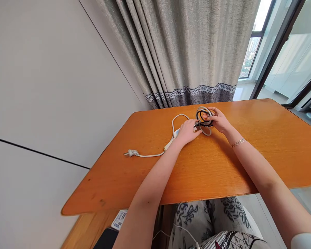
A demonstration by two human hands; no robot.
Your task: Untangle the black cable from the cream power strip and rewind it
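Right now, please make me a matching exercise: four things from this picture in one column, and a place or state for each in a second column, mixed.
Things
1. plug
2. coiled cable
3. bracelet
4. curtain

Places or states
a. hanging behind the table
b. on the right wrist
c. lying free near the table's left side
d. held by the right hand, with the left hand close beside it

Pairs: 1-c, 2-d, 3-b, 4-a
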